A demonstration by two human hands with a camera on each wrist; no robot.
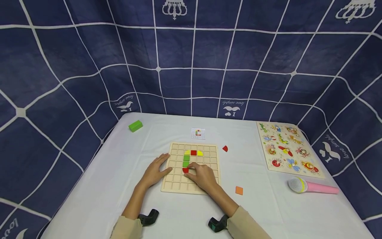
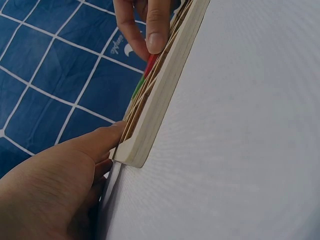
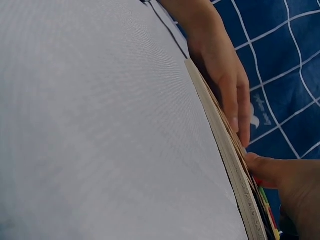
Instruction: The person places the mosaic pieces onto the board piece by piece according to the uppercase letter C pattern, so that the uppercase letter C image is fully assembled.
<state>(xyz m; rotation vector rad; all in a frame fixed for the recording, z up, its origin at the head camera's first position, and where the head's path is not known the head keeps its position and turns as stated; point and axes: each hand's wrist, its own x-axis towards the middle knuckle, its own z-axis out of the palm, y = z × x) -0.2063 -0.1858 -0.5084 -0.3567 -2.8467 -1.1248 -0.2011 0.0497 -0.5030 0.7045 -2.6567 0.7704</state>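
Note:
A wooden grid board [image 1: 176,189] lies on the white table, with coloured pieces set in its squares. My left hand [image 1: 153,171] rests at the board's left edge, fingers extended, the thumb touching the rim. Over the middle of the board, my right hand [image 1: 204,177] pinches a red quarter-round piece [image 1: 185,170] between thumb and index finger, just below two green squares [image 1: 186,161]. Above those are a red square [image 1: 193,153] and two yellow rounded pieces [image 1: 200,153]. In the left wrist view, the red piece [image 2: 150,64] shows under the right fingertips.
A small pattern card [image 1: 198,133] lies behind the board. A green block [image 1: 135,126] is at back left. Right of the board are a red wedge [image 1: 225,148] and an orange square [image 1: 239,190]. Farther right lie an animal puzzle board [image 1: 289,149] and a pink toy microphone [image 1: 316,187].

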